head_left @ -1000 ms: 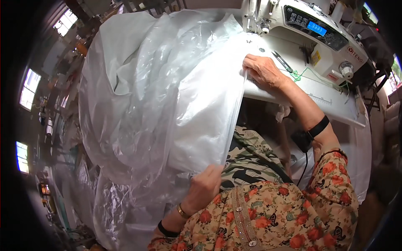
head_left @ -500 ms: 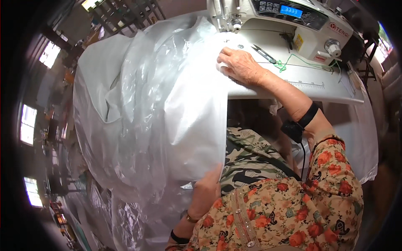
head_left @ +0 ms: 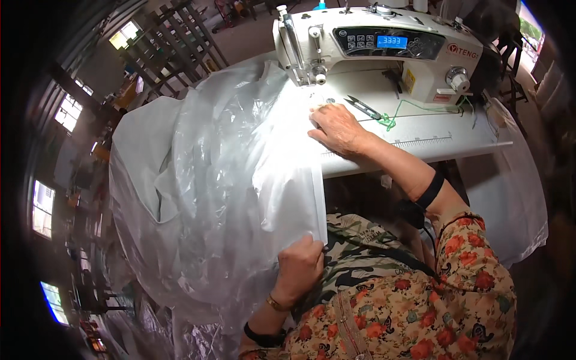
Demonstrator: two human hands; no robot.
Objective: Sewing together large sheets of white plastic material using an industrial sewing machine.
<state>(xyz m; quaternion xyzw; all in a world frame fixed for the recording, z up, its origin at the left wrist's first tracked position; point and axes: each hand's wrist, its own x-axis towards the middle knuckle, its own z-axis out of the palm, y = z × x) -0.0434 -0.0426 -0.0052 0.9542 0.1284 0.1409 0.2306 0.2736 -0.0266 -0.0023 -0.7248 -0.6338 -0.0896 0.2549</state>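
Note:
A large, translucent whitish plastic sheet (head_left: 204,180) spreads over the left side of the table and drapes down toward my lap. My left hand (head_left: 302,264) is closed on its folded right edge near my lap. Farther up the same edge, my right hand (head_left: 339,127) has its fingers curled down on the sheet, just in front of the sewing machine's needle area (head_left: 315,78). Strong lamp glare whitens the sheet there, so the presser foot and the fingertips are hard to make out. The white sewing machine (head_left: 378,54) has a lit blue display.
Thread snips (head_left: 363,108) lie right of the needle, with tangled green thread (head_left: 389,122) beside them. A ruler scale (head_left: 423,140) runs along the table's front edge. Another pale sheet (head_left: 504,186) hangs at the right. A dark slatted rack (head_left: 174,45) stands behind, at left.
My left hand has come up the sheet's edge, away from my body, and now shows as a closed fist. The whole view has tilted, so more of the machine is visible.

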